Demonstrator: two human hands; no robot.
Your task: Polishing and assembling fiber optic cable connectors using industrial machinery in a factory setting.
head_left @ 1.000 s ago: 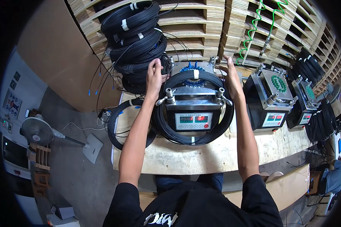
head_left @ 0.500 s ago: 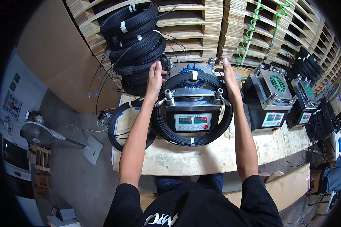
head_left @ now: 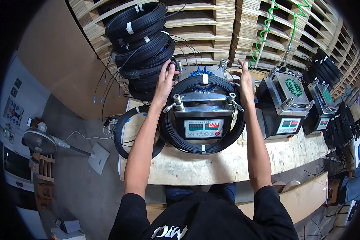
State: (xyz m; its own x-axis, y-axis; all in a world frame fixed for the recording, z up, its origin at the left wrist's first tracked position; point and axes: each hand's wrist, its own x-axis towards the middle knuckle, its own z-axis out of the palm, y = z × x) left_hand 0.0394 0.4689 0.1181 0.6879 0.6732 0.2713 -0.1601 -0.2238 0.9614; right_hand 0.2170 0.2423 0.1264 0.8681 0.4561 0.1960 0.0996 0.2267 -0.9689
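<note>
A black polishing-type machine [head_left: 196, 109] with a metal top plate and corner clamp knobs stands in front of me. A coil of black cable [head_left: 204, 149], tied with white bands, hangs around it. Blue connectors [head_left: 204, 73] form a ring on the machine's top. My left hand [head_left: 164, 82] is beside the machine's left side, near the rear left knob, fingers stretched forward. On the other side, my right hand [head_left: 245, 82] has its fingers apart, some pointing inward toward the rear right knob. Neither hand visibly holds anything; whether fingertips touch the coil or machine, I cannot tell.
A tall stack of black cable coils [head_left: 142, 52] rises behind my left hand, and another coil [head_left: 122, 138] lies on the wooden table [head_left: 180, 170]. Two similar machines [head_left: 286, 102] with green rings stand at right. Wooden pallets [head_left: 198, 40] line the back; a fan [head_left: 40, 140] is at left.
The machine's left display has gone dim and its right display shows a different reading. My right hand has shifted slightly right with its fingers more spread; my left hand has tilted slightly inward.
</note>
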